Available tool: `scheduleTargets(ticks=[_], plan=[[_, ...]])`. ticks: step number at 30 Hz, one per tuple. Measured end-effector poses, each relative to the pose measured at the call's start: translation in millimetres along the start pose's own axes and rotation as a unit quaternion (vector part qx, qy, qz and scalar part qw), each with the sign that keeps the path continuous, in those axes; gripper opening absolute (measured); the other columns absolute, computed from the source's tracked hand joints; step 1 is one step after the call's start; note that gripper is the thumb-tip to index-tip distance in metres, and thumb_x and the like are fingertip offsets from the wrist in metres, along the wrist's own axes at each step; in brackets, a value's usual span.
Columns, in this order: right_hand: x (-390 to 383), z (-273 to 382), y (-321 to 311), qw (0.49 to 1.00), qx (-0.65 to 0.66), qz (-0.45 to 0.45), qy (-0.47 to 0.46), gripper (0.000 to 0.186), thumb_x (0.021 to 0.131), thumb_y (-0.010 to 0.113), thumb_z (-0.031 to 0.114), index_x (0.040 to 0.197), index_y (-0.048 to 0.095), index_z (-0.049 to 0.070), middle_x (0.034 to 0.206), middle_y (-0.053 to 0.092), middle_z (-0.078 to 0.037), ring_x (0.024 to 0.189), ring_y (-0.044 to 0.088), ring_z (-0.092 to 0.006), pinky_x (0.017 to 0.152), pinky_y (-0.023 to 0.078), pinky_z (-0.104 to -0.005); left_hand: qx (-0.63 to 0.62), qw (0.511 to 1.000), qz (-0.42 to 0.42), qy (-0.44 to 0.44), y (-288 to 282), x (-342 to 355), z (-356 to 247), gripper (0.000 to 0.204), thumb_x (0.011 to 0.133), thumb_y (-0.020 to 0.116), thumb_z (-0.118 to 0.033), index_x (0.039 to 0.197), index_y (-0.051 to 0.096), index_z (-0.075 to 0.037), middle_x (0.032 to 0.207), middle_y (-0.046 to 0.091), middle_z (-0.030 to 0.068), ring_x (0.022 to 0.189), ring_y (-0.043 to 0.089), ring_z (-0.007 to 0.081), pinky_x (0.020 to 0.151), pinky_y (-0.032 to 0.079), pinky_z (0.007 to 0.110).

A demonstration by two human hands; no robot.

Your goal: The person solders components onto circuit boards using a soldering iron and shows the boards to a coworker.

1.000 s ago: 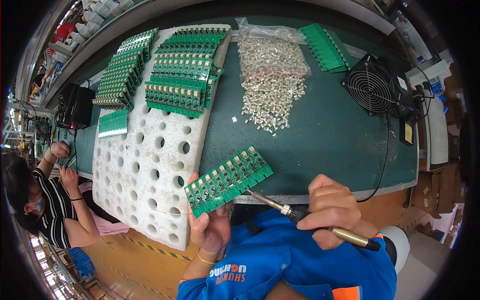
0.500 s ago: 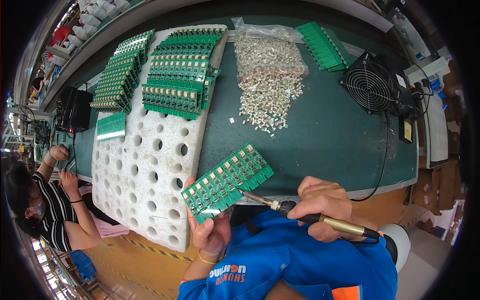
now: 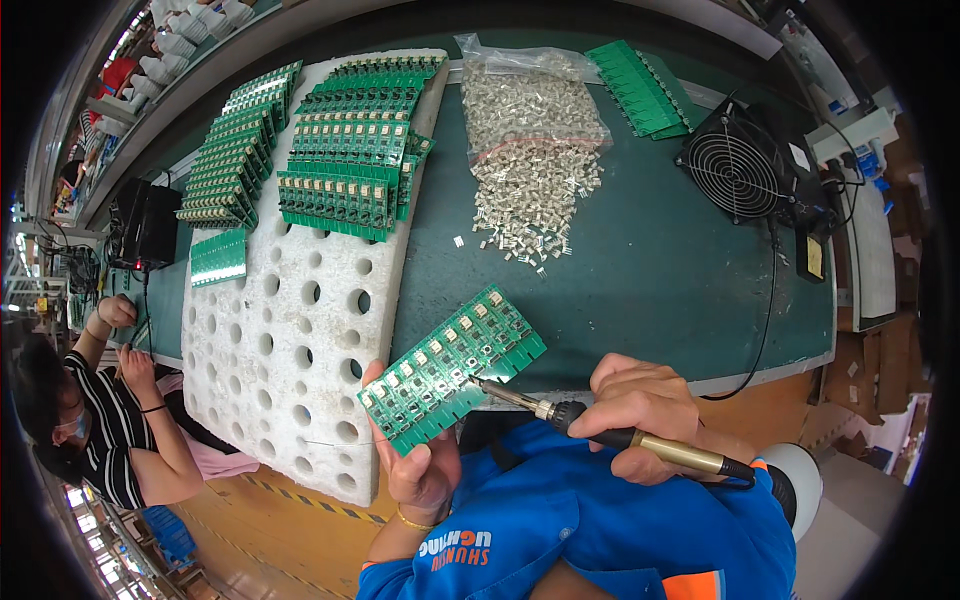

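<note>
The green workbench (image 3: 640,285) is the largest thing, and it spreads beyond the fingers of both hands. On it, the white foam board (image 3: 235,310) with round holes is to the left of the left fingers, near to them. Its far part carries rows of green boards (image 3: 340,185), farther away than the left fingers. Straight ahead of the fingers, well apart, there is a clear bag (image 3: 530,95) of small pale connectors, with a loose pile (image 3: 530,205) at its near side. The black fan (image 3: 733,165) stands beyond the right fingers, somewhat to their right.

The circuit board (image 3: 450,365) is in the left hand (image 3: 420,470), lifted and slanted. The left fingers grasp it at its left end: the thumb is by the lower edge, the other fingers are partly hidden behind. The rest of the board extends to the right, past these fingers.

The right hand (image 3: 640,410) has its fingers closed around the soldering iron (image 3: 680,455). From them the metal tip (image 3: 485,385) points left to the lower edge of the board; I cannot tell if it touches.
</note>
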State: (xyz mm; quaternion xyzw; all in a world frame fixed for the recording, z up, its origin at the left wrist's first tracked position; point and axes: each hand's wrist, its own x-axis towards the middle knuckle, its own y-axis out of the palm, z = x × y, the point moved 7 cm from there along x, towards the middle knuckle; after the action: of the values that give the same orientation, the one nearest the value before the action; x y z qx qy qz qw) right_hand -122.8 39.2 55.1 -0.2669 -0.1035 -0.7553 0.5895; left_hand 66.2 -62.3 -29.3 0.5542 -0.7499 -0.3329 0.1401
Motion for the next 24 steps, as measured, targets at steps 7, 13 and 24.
scheduleTargets(ticks=[7, 13, 24], plan=[[0, 1, 1, 1.0, 0.008, 0.007, -0.007, 0.044, 0.094, 0.052, 0.044, 0.096, 0.06, 0.001, 0.06, 0.058, -0.002, 0.048, 0.053, -0.0151, 0.054, 0.041, -0.0307, 0.011, 1.0, -0.009, 0.016, 4, -1, -2, 0.099, 0.064, 0.073, -0.02, 0.145, 0.02, -0.003, 0.121, 0.052, 0.0129, 0.099, 0.058, 0.0206, 0.078, 0.049, 0.026], [2, 3, -1, 1.0, 0.005, -0.007, -0.014, 0.042, 0.095, 0.053, 0.041, 0.096, 0.06, 0.0, 0.06, 0.058, -0.003, 0.048, 0.053, -0.0158, 0.054, 0.041, -0.0313, 0.024, 0.999, -0.02, 0.02, -2, 0, -1, 0.1, 0.063, 0.072, -0.02, 0.145, 0.019, -0.002, 0.118, 0.052, 0.0127, 0.088, 0.057, 0.0185, 0.075, 0.048, 0.025], [-9, -5, -18, 0.971, 0.172, -0.021, 0.165, 0.057, 0.094, 0.046, 0.052, 0.1, 0.06, -0.002, 0.068, 0.058, -0.008, 0.054, 0.056, -0.0143, 0.053, 0.044, -0.0275, -0.04, 0.999, 0.017, -0.023, 0, 4, 8, 0.089, 0.069, 0.063, -0.023, 0.145, 0.023, -0.001, 0.115, 0.055, 0.0123, 0.073, 0.051, 0.0129, 0.072, 0.045, 0.028]])
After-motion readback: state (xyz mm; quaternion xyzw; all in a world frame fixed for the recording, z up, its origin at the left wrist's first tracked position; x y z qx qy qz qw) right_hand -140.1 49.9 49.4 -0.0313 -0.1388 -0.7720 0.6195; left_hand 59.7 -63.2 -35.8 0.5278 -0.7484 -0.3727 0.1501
